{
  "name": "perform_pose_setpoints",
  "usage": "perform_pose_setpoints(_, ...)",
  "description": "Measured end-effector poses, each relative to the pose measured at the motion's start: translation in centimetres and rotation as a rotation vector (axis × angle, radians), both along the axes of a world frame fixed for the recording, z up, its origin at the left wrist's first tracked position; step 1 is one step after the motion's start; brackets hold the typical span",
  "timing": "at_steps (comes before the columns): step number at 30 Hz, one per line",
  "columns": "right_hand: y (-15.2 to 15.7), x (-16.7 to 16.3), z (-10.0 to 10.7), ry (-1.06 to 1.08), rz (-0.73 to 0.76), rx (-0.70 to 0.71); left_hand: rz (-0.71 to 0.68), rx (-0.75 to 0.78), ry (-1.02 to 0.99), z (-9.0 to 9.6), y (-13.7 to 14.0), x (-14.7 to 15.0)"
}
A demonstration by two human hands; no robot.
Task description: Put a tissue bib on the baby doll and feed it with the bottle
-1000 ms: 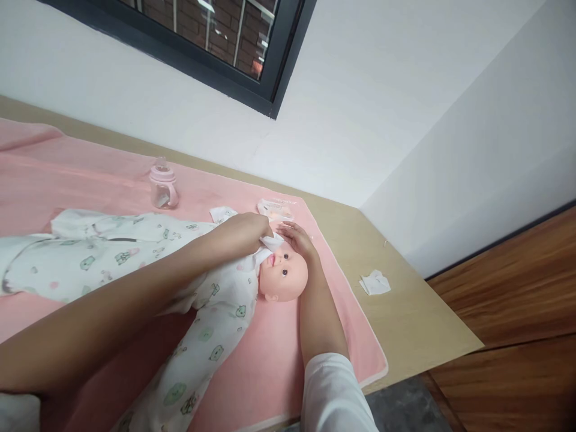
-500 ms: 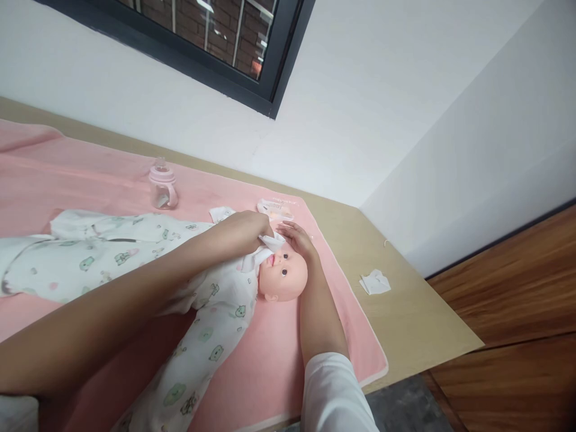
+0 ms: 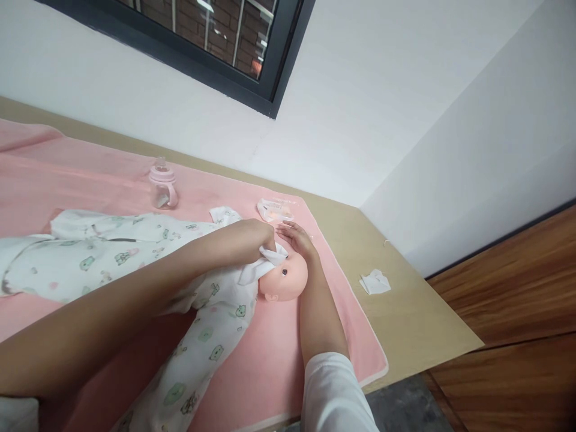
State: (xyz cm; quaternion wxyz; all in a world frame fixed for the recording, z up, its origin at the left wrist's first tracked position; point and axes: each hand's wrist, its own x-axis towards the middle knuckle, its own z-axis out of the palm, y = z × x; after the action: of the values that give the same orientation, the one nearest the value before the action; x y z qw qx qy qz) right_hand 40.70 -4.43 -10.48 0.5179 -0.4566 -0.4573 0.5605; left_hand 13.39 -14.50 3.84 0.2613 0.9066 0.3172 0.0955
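A baby doll (image 3: 292, 282) with a bald head lies on its back, dressed in a white outfit (image 3: 121, 255) printed with green animals. My left hand (image 3: 254, 240) is closed on a white tissue (image 3: 272, 257) and presses it over the doll's mouth and nose area, hiding most of the lower face. One eye shows plainly; the other is partly hidden at the tissue's edge. On the far side of the head, my right hand (image 3: 294, 238) rests with its fingers stretched out, its wrist and forearm alongside the top of the head.
A pink mat (image 3: 270, 360) lies under the doll on a wooden table (image 3: 418, 318). A pink-lidded baby bottle (image 3: 162, 189) stands beyond the body. Near the head is a small clear packet (image 3: 274, 210). A folded white tissue (image 3: 375, 282) lies on the table to the right.
My left hand has shifted slightly toward me, drawing the tissue across the doll's face, so the mouth is now covered. My right hand has stayed in place.
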Motion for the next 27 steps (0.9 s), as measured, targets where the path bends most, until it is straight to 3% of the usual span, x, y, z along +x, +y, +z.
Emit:
perform_pose_setpoints(18, -0.3, -0.2, 0.2, -0.007, 0.005, 0.015, 0.021, 0.112, -0.054, -1.2, 1.6, -0.1)
perform_pose_setpoints(27, -0.3, -0.1, 0.2, -0.012, 0.006, 0.013, 0.091, 0.177, -0.004, -0.8, 1.4, 0.0)
